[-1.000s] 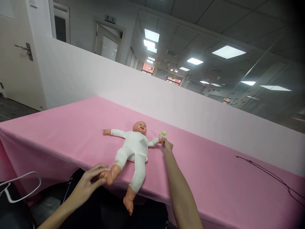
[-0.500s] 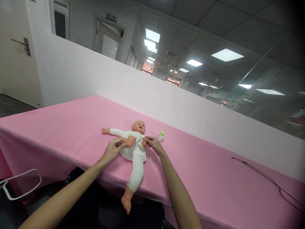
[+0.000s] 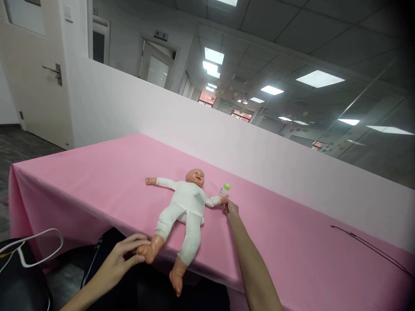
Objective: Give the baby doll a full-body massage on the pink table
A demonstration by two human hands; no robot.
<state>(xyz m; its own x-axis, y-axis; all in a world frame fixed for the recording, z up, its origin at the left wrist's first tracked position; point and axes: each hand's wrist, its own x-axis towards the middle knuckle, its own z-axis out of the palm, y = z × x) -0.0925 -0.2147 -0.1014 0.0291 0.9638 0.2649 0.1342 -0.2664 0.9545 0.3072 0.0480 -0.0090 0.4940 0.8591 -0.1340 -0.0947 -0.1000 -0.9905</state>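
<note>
1. Baby doll (image 3: 184, 211) in a white bodysuit lay on its back on the pink tablecloth (image 3: 97, 181), with its arms spread and its legs reaching toward you. Its feet sat at or just past the near table edge, a pose that likely kept both ends of the doll within your reach.
2. Your left hand (image 3: 113, 263) was closed in a narrow grip around the doll's plastic foot (image 3: 145, 252), with your fingers (image 3: 131, 244) curled over it. That foot was the one nearest your left side, so you could hold it at the edge without leaning across the table.
3. Your right hand (image 3: 231, 208) was stretched out to the doll's small plastic hand (image 3: 223, 201) and touched it. Your grip looked narrow, but you could not tell from this view whether it was actually holding the doll's hand.
4. Baby bottle (image 3: 224, 189) with a green top sat just beyond your right hand, close to the doll's hand. It was probably set there to be within easy reach.
5. Black cord (image 3: 366, 246) lay on the cloth well to the right, apart from both hands.
</note>
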